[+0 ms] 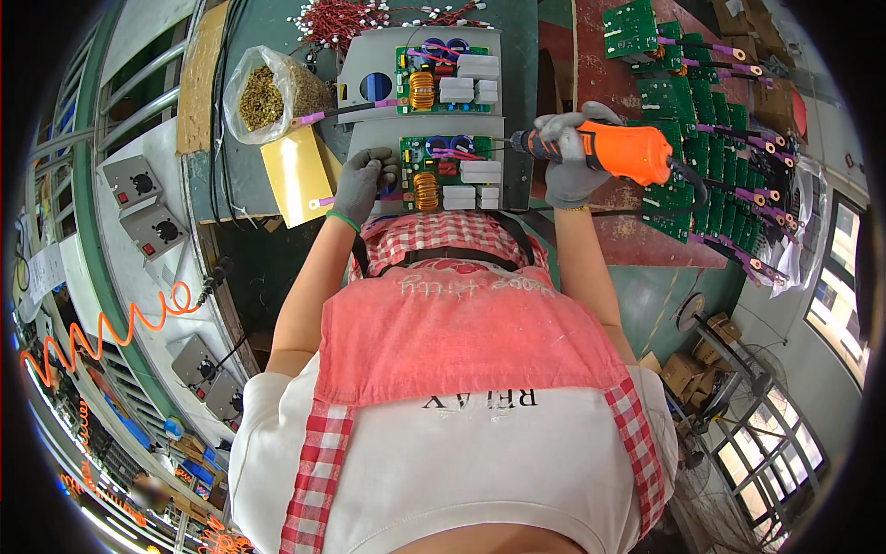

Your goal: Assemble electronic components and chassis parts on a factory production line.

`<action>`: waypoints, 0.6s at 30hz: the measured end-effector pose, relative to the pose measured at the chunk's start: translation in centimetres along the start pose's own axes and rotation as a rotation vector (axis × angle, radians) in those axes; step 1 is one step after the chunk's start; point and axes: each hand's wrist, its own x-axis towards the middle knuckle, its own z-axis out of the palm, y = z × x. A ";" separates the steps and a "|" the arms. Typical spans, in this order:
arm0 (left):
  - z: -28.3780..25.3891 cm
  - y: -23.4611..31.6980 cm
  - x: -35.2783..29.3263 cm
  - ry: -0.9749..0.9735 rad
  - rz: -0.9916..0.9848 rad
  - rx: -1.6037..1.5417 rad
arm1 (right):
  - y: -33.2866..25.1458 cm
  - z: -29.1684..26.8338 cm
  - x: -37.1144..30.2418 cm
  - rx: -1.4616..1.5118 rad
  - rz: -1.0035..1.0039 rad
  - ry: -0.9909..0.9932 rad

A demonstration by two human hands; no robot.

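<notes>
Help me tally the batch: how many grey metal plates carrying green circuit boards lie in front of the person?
2: the far grey metal plate beside the clear bag of brass screws, the near plate under both gloved hands. None looks hidden.

A clear plastic bag of small brass parts (263, 92) lies beside a yellow envelope (297, 174); stacked green circuit boards (711, 138) crowd the right tabletop (628, 235).

Both hands wear grey knitted cloth gloves, matt and slightly fuzzy: the left hand (363, 183) and the right hand (570, 157). The power screwdriver (620, 150) has a smooth orange plastic body with a soft sheen. The circuit board (449, 173) is glossy green, carrying a shiny copper wire coil and white plastic blocks (matt). The screw bag (263, 92) is clear, crinkled plastic.
</notes>
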 end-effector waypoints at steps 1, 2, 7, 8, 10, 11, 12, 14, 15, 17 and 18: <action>0.1 -0.1 -0.1 -0.001 -0.003 0.001 | 0.2 0.2 -0.1 0.003 0.019 -0.067; 0.1 -0.2 -0.2 0.013 0.018 0.004 | 0.3 0.2 -0.2 0.007 0.039 -0.134; -0.4 -1.3 0.0 -0.001 0.096 -0.036 | 3.5 0.2 -0.4 -0.301 0.129 -0.308; -0.3 -1.4 0.0 0.001 0.109 -0.059 | 3.2 0.0 -0.4 -0.300 0.131 -0.310; -0.7 -1.5 -0.2 0.007 0.124 -0.083 | 1.8 -0.4 -0.1 -0.070 0.208 -0.303; -0.9 -1.5 -0.1 0.029 0.158 -0.124 | 0.7 -0.2 0.4 -0.108 0.196 -0.268; -1.1 -1.5 0.0 0.049 0.191 -0.166 | 0.2 0.0 0.9 -0.105 0.194 -0.277; 0.5 0.0 -1.1 0.047 0.209 -0.180 | -0.9 -0.6 1.7 0.082 0.083 -0.225; 1.4 0.7 -1.7 0.050 0.224 -0.188 | -0.7 -1.5 2.4 0.191 0.061 -0.302; 2.4 1.5 -2.3 -0.001 0.221 -0.207 | -1.5 -1.1 2.5 0.154 0.025 -0.298; 2.8 1.6 -2.5 -0.053 0.212 -0.218 | -1.8 -0.9 2.5 0.117 -0.009 -0.283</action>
